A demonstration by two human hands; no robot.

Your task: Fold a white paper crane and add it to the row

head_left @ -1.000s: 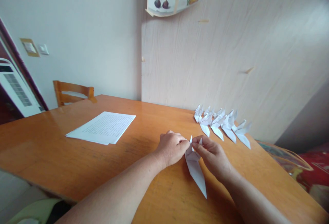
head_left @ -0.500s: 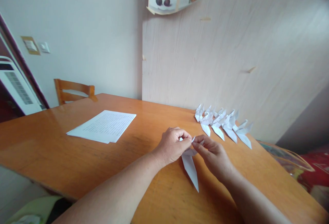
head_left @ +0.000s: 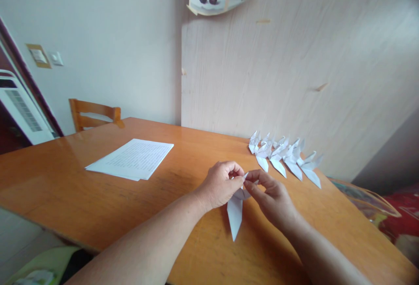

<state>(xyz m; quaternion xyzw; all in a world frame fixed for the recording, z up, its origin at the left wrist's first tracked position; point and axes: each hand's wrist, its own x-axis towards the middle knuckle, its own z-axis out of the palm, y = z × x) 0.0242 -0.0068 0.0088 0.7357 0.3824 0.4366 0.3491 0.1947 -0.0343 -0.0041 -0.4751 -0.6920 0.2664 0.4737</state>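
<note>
Between my two hands is a white folded paper crane [head_left: 235, 215], one long wing pointing down toward me. My left hand [head_left: 223, 184] is closed, thumb and forefinger pinching the crane's narrow upper tip. From the other side my right hand [head_left: 268, 191] pinches the same small tip, its fingertips almost touching the left ones. The fingers cover much of the crane's body. Beyond my right hand several finished-looking paper cranes [head_left: 309, 167] stand close together in rows on the wooden table [head_left: 147, 215].
A stack of printed paper sheets [head_left: 131, 160] lies on the table to the left. Behind the table's far left edge stands a wooden chair [head_left: 94, 112]. A pale board wall [head_left: 229, 80] rises along the back. Red fabric [head_left: 401, 211] shows beyond the right edge.
The crane's lower wing has swung to the left and now points almost straight down. Both hands keep their pinch at nearly the same spot.
</note>
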